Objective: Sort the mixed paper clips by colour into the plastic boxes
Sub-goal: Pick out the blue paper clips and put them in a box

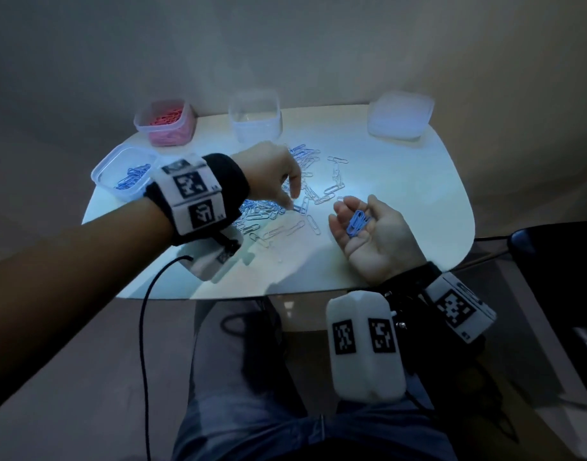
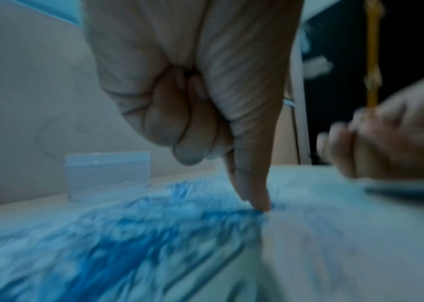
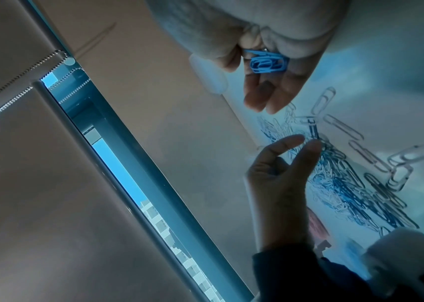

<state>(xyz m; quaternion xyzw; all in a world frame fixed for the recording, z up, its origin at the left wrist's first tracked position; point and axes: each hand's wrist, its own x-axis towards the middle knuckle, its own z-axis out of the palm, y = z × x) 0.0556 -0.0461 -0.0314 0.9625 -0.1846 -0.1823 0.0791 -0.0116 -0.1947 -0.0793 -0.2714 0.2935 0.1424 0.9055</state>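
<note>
Blue clips (image 1: 358,221) in cupped right hand (image 1: 368,234)

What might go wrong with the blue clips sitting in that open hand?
The blue clips lie loose on the upturned right hand, so a tilt could spill them back into the mixed pile. The left hand picks in a tangle of blue and clear clips, so a clear one might get dragged along. The blue box sits near the table's edge and could get knocked.

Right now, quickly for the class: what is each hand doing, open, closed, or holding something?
Left hand: fingertips down on a blue clip in the loose pile; grip cannot be told.
Right hand: open, palm up, cradling blue paper clips.
</note>
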